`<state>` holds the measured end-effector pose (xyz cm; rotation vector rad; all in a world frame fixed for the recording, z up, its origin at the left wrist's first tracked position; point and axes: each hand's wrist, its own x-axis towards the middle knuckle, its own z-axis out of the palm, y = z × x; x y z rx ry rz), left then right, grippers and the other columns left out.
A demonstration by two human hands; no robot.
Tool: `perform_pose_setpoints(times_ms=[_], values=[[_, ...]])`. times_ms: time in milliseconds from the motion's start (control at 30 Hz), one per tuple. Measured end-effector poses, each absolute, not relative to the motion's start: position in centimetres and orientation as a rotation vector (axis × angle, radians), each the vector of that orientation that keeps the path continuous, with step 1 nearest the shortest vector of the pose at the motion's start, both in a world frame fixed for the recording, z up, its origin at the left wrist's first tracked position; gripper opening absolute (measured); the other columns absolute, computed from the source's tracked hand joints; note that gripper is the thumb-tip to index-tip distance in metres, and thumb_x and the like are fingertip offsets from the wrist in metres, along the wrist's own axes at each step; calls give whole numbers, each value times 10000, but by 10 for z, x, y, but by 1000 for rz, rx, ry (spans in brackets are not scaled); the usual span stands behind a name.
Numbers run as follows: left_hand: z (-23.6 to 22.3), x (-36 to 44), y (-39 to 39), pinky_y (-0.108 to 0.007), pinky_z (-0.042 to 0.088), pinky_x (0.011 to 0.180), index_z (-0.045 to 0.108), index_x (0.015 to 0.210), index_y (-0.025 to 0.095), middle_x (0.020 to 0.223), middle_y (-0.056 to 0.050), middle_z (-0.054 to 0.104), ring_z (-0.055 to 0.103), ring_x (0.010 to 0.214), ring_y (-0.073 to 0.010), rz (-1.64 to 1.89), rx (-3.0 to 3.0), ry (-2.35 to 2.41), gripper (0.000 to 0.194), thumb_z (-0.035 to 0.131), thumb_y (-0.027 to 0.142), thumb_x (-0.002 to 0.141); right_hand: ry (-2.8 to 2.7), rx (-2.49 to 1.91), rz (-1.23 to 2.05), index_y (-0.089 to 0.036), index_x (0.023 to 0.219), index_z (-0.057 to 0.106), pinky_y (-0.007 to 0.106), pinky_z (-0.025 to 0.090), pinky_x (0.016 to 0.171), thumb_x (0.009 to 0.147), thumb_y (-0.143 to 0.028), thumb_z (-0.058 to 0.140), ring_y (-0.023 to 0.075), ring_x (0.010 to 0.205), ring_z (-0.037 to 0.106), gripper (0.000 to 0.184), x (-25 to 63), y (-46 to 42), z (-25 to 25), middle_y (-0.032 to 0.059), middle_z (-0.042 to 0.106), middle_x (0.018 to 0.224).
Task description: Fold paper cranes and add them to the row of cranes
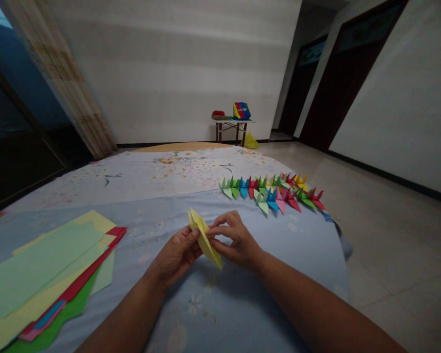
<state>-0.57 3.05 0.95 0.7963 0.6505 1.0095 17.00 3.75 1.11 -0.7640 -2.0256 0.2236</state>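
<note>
Left hand (180, 252) pinches the yellow folded paper (208, 247) near centre, above blue cloth (297, 260). Right hand (240, 240) half-curled at its right face, grip unclear. Pinch lightly, align edges before creasing.

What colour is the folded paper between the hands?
The folded paper is light yellow, seen best in the head view.

2 bare, rounded forearms (308, 304) taper into bare wrists (260, 260) and bare grips (240, 240).
</note>
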Motion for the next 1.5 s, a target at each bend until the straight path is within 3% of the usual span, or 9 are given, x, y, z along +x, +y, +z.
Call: perform_pose_setpoints(times_ms=[533,833,1067,1500], values=[[9,1,30,-272,486,722,648,902,115,887,-98,702,651,763,-187,1056,851,840,339,762,240,608,-2143,-855,172,-208,811,616,310,316,735,793,-271,606,153,788,506,66,170,44,4,13,599,750],[9,2,29,-274,479,706,628,889,117,847,-88,705,644,719,-174,1097,860,890,341,758,262,608,-2065,-834,320,-186,797,581,319,364,767,810,-233,542,154,776,530,63,168,41,3,25,612,765],[9,3,29,-244,474,636,624,845,116,728,-47,694,621,618,-142,1125,868,919,337,777,239,571,-2028,-937,496,-181,832,567,272,412,666,776,-266,590,128,678,524,105,165,41,0,1,577,711],[5,2,30,-258,476,662,620,878,117,729,-43,690,626,633,-153,1116,894,903,333,749,273,614,-1942,-1051,821,-189,920,538,213,417,599,776,-226,568,107,624,551,151,162,40,0,-22,588,684]])
